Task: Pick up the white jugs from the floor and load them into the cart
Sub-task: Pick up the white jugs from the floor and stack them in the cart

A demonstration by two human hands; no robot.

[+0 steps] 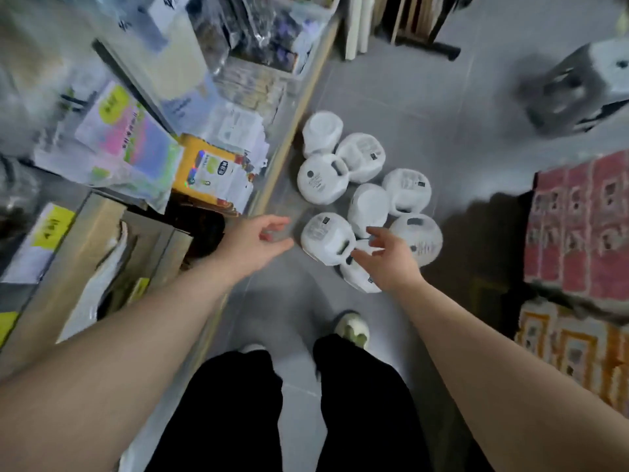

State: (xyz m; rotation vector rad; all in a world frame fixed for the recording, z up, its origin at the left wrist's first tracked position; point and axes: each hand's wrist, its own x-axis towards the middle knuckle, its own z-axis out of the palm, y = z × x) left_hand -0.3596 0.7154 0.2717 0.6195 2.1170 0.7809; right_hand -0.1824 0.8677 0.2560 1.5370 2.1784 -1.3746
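Person reaching toward white jugs (321,178) clustered on floor beside shelving. Left hand (258,240) and right hand (388,258) both relaxed, empty. Pickup beginning; next move likely needing fingers through nearest jug's handle.

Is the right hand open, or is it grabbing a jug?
Open. The right hand has its fingers spread above the white jugs on the floor and is not curled round any of them.
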